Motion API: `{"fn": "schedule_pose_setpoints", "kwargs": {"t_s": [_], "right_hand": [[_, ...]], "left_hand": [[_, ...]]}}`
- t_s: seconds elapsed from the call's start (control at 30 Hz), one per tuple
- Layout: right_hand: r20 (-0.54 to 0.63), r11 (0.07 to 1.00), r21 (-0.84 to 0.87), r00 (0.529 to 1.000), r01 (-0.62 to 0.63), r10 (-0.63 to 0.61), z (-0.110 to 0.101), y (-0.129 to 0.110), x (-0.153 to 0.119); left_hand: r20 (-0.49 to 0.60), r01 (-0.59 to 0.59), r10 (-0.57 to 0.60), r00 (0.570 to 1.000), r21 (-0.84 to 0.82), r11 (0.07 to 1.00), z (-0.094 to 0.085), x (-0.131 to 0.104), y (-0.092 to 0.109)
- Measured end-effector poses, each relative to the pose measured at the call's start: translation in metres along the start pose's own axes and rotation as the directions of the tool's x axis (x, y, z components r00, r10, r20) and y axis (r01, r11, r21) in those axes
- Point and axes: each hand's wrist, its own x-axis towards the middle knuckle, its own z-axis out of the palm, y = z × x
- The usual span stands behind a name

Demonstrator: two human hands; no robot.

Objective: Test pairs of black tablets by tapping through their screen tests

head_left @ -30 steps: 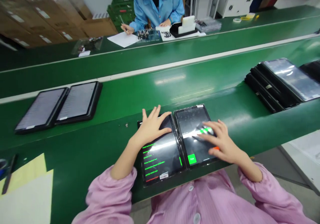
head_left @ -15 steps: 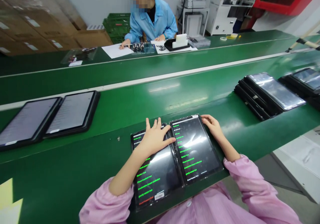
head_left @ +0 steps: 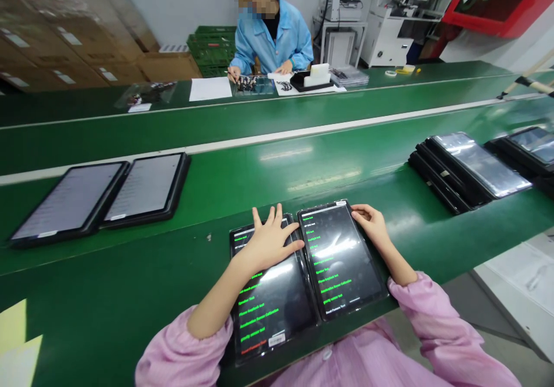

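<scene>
Two tablets with black screens and lists of mostly green test lines lie side by side at the bench's near edge. Fingers spread, my left hand (head_left: 270,240) rests over the upper part of the left tablet (head_left: 281,300), its thumb and index finger reaching the inner edge of the right tablet (head_left: 341,260). Part of the left list is hidden beneath this hand. My right hand (head_left: 371,222) holds the upper right edge of the right tablet, fingers bent and close together. A red line shows at the bottom of the left list.
Two lit tablets (head_left: 145,188) lie on the green belt (head_left: 242,173) at left. A stack of tablets in black covers (head_left: 480,165) sits at right, with more beyond. Yellow paper (head_left: 19,346) lies at lower left. Across the line, a person in blue (head_left: 277,38) handles small parts.
The two lit tablets at left have shifted right along the belt. The person opposite has moved a hand from the white sheet to the small parts. My hands stay nearly in place.
</scene>
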Motion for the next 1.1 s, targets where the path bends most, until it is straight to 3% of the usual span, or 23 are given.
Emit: {"fn": "schedule_pose_setpoints", "kwargs": {"t_s": [0.2,0.47,0.53,0.7,0.8,0.9,0.97,1.03,1.1], "right_hand": [[-0.069,0.999,0.018,0.996,-0.051,0.052,0.003,-0.001,-0.007],[-0.107,0.999,-0.048,0.994,0.021,-0.026,0.007,-0.003,-0.009],[-0.083,0.992,-0.120,0.995,0.044,-0.054,0.000,-0.004,-0.017],[0.106,0.935,-0.339,0.992,0.107,-0.075,-0.028,-0.002,-0.053],[0.179,0.972,-0.232,0.984,0.024,0.018,-0.031,-0.005,-0.061],[0.302,0.990,-0.047,0.943,-0.133,0.141,-0.021,-0.014,-0.057],[0.309,0.986,0.019,0.939,-0.163,0.150,-0.013,-0.021,-0.054],[0.263,0.988,0.022,0.955,-0.150,0.139,-0.009,-0.026,-0.054],[0.211,0.988,0.009,0.966,-0.154,0.149,-0.012,-0.029,-0.058]], "left_hand": [[0.013,-0.006,0.005,1.000,0.020,1.000,-0.004,0.000,0.002],[0.003,0.015,-0.015,1.000,0.008,1.000,-0.002,0.002,0.004],[-0.025,0.019,-0.019,1.000,-0.007,1.000,0.001,0.000,0.003],[-0.099,0.010,-0.014,0.995,-0.042,0.999,0.009,-0.003,0.003],[-0.102,0.022,-0.026,0.994,-0.042,0.999,0.011,0.001,0.005],[-0.071,0.024,-0.023,0.997,0.002,1.000,0.005,0.005,0.008],[-0.075,0.021,-0.019,0.997,0.023,1.000,-0.003,0.002,0.008],[-0.162,0.030,-0.031,0.986,-0.003,1.000,-0.015,-0.012,0.003],[-0.325,0.047,-0.075,0.943,-0.094,0.994,-0.022,-0.038,-0.008]]}}
